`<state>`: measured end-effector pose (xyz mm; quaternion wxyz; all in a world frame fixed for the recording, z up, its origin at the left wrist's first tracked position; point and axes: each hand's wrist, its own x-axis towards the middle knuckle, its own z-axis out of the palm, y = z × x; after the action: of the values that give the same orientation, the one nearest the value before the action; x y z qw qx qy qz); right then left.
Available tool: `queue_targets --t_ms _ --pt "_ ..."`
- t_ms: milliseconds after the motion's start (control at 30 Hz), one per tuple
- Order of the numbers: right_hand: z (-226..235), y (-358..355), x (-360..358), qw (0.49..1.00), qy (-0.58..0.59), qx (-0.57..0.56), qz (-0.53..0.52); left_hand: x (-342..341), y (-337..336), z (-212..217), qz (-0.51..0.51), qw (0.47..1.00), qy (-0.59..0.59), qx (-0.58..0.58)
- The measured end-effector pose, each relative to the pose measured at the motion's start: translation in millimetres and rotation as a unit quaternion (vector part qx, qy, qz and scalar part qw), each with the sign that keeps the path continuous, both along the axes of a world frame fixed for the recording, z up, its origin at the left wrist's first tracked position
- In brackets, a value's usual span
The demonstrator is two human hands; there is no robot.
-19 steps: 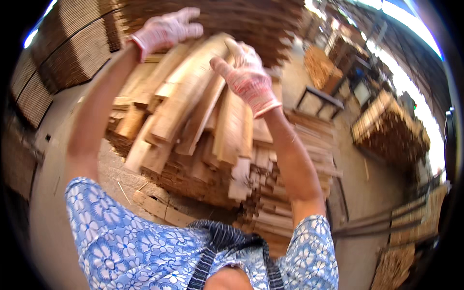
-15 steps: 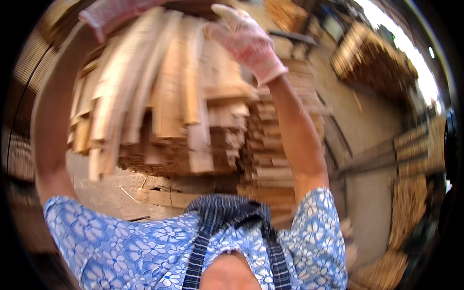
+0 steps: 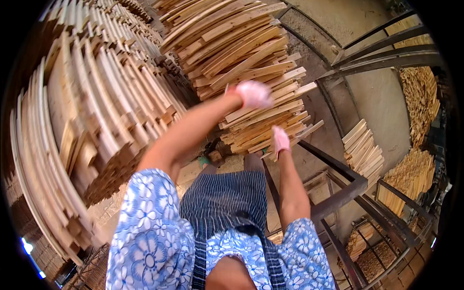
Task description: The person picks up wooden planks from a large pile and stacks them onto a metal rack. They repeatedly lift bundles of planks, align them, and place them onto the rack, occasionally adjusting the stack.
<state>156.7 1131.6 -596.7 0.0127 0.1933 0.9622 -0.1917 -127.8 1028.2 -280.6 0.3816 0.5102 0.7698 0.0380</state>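
Both hands wear pale pink knitted work gloves and reach out over a tall stack of thin, pale, slightly curved wooden slats point(image 3: 251, 72) that stands straight ahead of the person. The left hand point(image 3: 254, 94) is blurred; it lies against the near side of that stack about halfway down, fingers curled loosely toward the slat ends, and whether it actually grips a slat cannot be told. The right hand point(image 3: 281, 140) sits lower, at the bottom front corner of the same stack, with its fingers pointing down and close together; it touches or nearly touches the lowest slat ends, and a firm hold cannot be made out. To the person's left a long row of the same kind of slats, set on edge in a curving bank point(image 3: 87, 125), runs from near the shoulder to the top of the view. To the right a dark metal frame of square tubes point(image 3: 338, 191) stands just beside the right forearm, and beyond it lie smaller bundles of cut wooden strips point(image 3: 362, 150) on a bare concrete floor point(image 3: 382, 101). The person wears a blue floral short-sleeved shirt point(image 3: 150, 232) under a dark striped apron point(image 3: 224, 203).
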Motion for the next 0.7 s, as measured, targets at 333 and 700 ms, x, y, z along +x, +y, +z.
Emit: queue_targets --t_ms 333,700 --pt "-1.4 -100.9 -55.0 0.589 -0.117 -0.627 -0.497 36.1 -262.2 -285.3 0.7 0.593 -0.377 -0.128" --pt "-116.8 -101.1 -132.8 0.506 0.052 -0.686 -0.521 2.3 -207.9 -412.0 0.81 0.415 -0.41 -0.063"
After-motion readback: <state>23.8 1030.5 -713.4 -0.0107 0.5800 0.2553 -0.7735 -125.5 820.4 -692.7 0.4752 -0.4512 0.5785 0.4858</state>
